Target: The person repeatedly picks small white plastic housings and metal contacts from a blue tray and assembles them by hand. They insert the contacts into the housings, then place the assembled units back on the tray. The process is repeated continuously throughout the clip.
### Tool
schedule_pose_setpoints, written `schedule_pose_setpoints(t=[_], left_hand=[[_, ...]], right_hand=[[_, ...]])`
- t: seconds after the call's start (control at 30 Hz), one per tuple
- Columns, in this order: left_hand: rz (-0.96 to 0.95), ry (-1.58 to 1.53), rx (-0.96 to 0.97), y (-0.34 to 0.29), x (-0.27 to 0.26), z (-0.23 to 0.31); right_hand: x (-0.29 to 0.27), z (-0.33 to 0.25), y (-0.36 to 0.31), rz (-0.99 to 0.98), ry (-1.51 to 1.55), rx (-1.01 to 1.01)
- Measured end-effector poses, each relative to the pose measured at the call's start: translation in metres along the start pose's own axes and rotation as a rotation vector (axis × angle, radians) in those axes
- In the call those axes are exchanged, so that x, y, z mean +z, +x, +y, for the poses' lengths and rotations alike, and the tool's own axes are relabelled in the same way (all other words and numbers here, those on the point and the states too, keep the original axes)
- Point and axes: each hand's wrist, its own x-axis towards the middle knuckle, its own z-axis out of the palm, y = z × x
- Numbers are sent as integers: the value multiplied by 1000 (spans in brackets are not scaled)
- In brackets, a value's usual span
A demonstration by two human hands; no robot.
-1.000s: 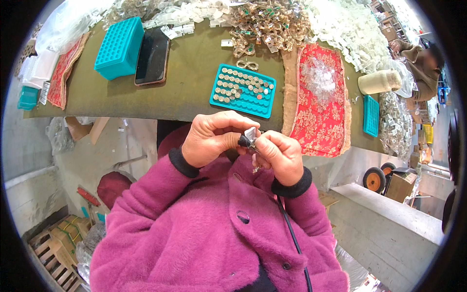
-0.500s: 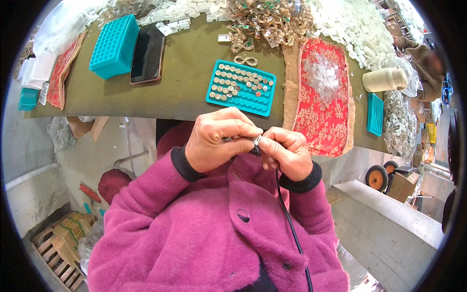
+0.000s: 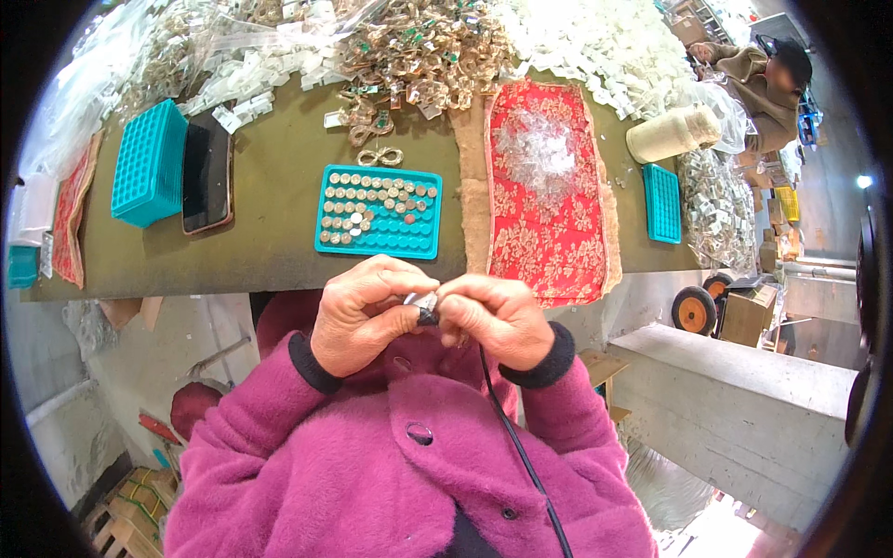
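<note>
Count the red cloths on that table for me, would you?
2 in view. One red cloth lies to the right of the turquoise tray of discs; the narrower strip of red cloth is at the table's far left. Others may be hidden.

No readable text, labels, numbers or signs — nothing legible anywhere.
</note>
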Motion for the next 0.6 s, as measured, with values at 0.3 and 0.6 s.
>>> schedule_pose_setpoints(t=[0.3, 0.6], left_hand=[[-51, -351, -79, 2, -10, -14], [-34, -359, -150, -4, -18, -6]], right_hand=[[-76, -16, 60, 606, -1124, -536], [-83, -18, 84, 564, -1256, -548]])
